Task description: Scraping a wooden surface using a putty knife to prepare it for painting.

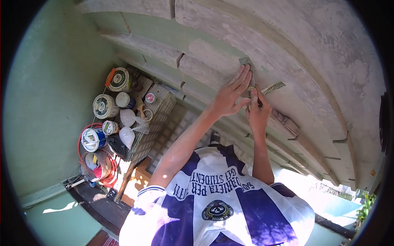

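Note:
My left hand [233, 95] lies with fingers stretched out against the pale, grooved wall panel [213, 53]. Its fingertips touch a small grey-green flat piece [244, 61] on the panel, whose kind I cannot tell. Just to the right and below, my right hand [258, 111] is closed in a pinch. A thin piece with a yellowish ring [251, 87] shows at its fingertips, mostly covered by the fingers. Beside that hand, a short slot with a rough, fibrous-looking inside [273, 87] runs across the panel.
To the left stands a slatted wooden bench [158, 100] bearing several paint buckets [105, 106], a brush [140, 107], a tape ring [148, 115] and knotted plastic bags [127, 137] of pale powder. A clear tub [97, 166] sits nearer. Raised ledges [287, 127] run along the panel.

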`<move>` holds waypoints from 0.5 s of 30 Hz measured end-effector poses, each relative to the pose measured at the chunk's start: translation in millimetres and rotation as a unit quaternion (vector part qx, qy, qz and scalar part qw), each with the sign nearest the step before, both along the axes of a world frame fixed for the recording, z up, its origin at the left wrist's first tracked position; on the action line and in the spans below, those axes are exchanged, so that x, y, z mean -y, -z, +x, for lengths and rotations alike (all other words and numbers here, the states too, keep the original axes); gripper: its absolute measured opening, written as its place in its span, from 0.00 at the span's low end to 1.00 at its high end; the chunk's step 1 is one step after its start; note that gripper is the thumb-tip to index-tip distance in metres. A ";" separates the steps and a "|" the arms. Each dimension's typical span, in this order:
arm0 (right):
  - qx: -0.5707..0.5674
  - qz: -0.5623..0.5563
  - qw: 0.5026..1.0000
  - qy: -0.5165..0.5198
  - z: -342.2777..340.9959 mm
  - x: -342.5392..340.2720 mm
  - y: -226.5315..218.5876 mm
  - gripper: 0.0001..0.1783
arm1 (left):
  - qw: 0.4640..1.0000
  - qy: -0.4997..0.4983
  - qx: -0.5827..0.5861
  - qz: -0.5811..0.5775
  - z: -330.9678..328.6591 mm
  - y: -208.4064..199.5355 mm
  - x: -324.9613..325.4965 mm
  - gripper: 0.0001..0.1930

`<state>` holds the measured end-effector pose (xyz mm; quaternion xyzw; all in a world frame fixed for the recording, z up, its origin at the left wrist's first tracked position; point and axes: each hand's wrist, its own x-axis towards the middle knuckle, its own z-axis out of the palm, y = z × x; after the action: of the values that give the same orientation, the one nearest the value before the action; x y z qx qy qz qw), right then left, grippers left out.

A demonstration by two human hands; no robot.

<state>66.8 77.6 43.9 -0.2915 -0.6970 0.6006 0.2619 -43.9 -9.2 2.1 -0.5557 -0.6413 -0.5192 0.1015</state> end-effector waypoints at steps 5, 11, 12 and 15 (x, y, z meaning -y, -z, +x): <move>-0.011 0.012 1.000 -0.001 18.0 2.7 7.1 0.21 | 1.000 0.013 -0.008 -0.019 6.6 0.2 3.5 0.44; -0.001 0.011 1.000 0.010 7.8 4.5 4.7 0.21 | 0.999 -0.002 -0.024 -0.024 -0.2 4.4 -0.3 0.45; -0.005 0.013 1.000 0.014 7.2 6.5 5.0 0.21 | 0.999 -0.003 -0.023 -0.024 0.2 4.0 1.8 0.45; -0.011 0.026 1.000 0.011 14.7 11.4 3.1 0.21 | 1.000 0.004 -0.023 -0.015 3.5 3.3 4.3 0.45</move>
<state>81.5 66.2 40.8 -0.2859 -0.7060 0.5827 0.2834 -40.3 -13.5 -1.3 -0.5720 -0.6440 -0.4969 0.1059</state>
